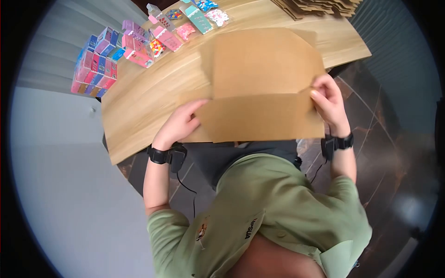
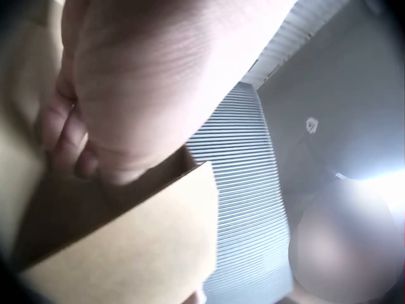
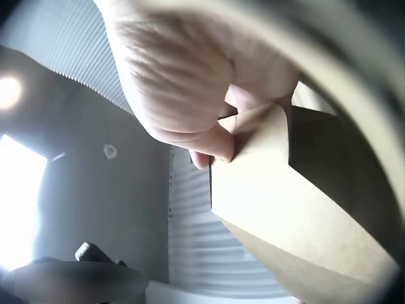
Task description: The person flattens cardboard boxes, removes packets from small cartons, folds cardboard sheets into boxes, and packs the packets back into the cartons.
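Note:
A brown cardboard box (image 1: 266,116), partly folded, stands at the table's near edge with its large back panel (image 1: 266,60) raised and a lower front panel facing the person. At its left end, my left hand (image 1: 178,123) grips the side with bent fingers; in the left wrist view those fingers (image 2: 66,136) reach inside past the front wall (image 2: 145,240). My right hand (image 1: 330,102) pinches the right front corner, thumb on the near side. The right wrist view shows the thumb (image 3: 218,144) against a cardboard flap (image 3: 253,158).
Small pink, purple and blue boxes (image 1: 95,69) are stacked at the table's left end. Along the back stand opened boxes (image 1: 197,18) and packets of colourful pieces (image 1: 217,17). A pile of flat cardboard (image 1: 315,7) lies at the far right of the wooden table (image 1: 143,97).

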{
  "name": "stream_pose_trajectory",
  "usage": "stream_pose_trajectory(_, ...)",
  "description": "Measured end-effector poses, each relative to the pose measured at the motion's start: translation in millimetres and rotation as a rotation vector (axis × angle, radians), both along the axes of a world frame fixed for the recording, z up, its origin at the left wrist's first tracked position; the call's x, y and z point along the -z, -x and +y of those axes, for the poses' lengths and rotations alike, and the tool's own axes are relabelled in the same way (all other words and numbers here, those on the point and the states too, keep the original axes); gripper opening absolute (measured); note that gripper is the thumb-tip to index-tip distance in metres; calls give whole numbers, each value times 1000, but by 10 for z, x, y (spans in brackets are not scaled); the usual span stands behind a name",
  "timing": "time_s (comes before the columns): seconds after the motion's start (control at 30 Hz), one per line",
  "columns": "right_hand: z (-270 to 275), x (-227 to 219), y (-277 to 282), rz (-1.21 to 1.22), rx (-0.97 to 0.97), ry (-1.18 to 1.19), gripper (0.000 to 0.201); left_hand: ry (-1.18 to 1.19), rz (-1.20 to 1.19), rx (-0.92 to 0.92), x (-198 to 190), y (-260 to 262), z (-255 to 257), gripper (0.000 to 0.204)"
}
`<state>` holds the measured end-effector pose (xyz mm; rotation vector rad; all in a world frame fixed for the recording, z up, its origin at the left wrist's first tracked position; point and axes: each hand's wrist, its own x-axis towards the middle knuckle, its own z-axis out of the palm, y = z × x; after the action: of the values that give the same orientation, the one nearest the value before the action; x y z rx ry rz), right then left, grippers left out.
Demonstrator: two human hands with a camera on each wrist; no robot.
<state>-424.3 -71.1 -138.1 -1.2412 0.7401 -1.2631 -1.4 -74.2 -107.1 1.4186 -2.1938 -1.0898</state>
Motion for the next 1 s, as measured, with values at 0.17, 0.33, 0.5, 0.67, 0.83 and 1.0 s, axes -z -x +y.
stream_pose_trajectory(0.17, -498, -441, -457, 257, -327, 159, 14, 127, -315, 158, -245, -330, -29, 44)
stream_pose_trajectory(0.33, -782, -450, -866, 131, -517, 351, 13, -75, -126, 98, -70, -441, -107, 43)
stream_pose_trajectory(0.5, -773, -504, -963, 112, -494, 329, 17, -460, 605, -79, 163, -246, -310, 42)
stream_pose_trajectory(0.67, -436, -588, -908, 136, -221, 284, 34, -564, 830, -138, 292, -55, -499, 42)
stream_pose_trajectory(0.83, 110, -172, -818, -170, -41, 52, 40, -562, 849, -163, 328, 93, -549, 42)
stream_pose_trajectory(1.0, 251, -90, -782, 437, 167, 270, 16, -563, 843, -177, 306, 130, -569, 42)
